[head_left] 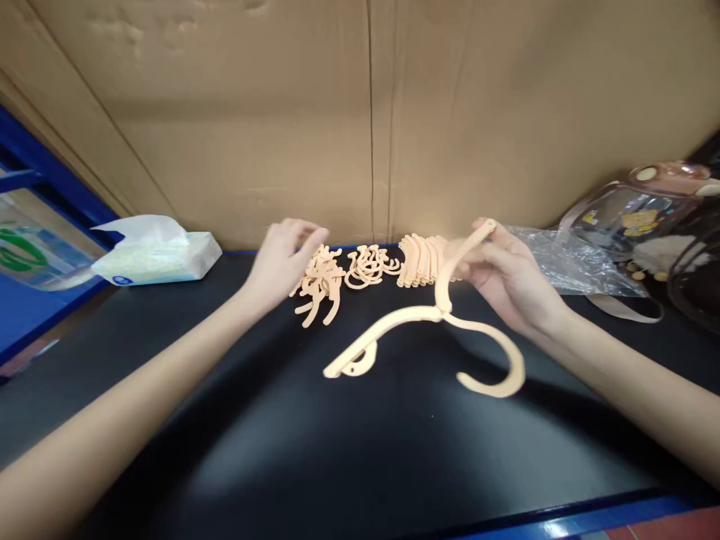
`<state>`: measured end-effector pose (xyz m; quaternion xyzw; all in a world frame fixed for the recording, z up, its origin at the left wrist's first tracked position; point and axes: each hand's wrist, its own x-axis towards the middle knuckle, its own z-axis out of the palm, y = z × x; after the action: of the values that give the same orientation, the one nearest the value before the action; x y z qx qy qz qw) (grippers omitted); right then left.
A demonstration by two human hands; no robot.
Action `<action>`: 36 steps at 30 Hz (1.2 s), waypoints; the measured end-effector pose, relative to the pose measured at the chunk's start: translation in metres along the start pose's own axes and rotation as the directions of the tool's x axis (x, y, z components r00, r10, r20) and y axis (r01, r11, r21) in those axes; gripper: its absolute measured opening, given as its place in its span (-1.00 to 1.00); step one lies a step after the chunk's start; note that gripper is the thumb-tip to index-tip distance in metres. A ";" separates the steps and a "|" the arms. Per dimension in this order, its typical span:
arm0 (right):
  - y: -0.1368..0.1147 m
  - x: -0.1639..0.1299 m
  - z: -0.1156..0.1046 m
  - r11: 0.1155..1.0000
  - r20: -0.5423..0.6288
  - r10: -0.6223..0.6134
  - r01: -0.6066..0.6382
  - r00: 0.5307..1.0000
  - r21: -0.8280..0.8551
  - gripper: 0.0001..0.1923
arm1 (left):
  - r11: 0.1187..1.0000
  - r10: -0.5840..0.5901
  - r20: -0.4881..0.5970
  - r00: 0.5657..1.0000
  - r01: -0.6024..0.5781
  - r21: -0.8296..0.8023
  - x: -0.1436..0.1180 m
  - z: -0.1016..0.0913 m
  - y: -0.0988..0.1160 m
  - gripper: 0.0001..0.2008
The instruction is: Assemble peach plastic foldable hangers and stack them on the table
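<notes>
My right hand [511, 281] grips a peach-coloured plastic folding hanger [402, 316] by one arm, near its end. The hanger hangs above the black table, its other arm pointing left and its hook curving down to the right. A small loop-shaped part sits under the tip of the left arm. My left hand [281, 262] is over the left edge of a loose pile of curved hanger pieces [322, 281], thumb apart from the bent fingers; nothing shows in it. Beside that pile lie a heap of hooks [368, 266] and a row of stacked hanger arms [421, 259], partly behind my right hand.
A tissue pack [160, 255] lies at the back left, near a clear plastic container [42, 251]. At the right are a crumpled clear bag [579, 262] and a transparent bottle with a strap [641, 210]. Cardboard [253, 112] walls off the back of the black table [349, 457].
</notes>
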<state>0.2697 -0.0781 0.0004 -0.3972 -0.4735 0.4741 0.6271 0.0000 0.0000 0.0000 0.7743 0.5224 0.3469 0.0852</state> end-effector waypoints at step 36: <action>0.027 -0.023 -0.017 -0.202 0.780 -0.349 0.771 0.520 -0.604 -0.75 | 0.018 0.300 0.830 0.470 0.867 -0.497 -0.078 0.026 0.065 -0.82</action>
<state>0.2784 -0.0949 -0.0342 -0.3352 -0.8728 -0.2282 0.2717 0.0484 -0.0905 -0.0224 0.3965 0.2236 0.1660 0.8748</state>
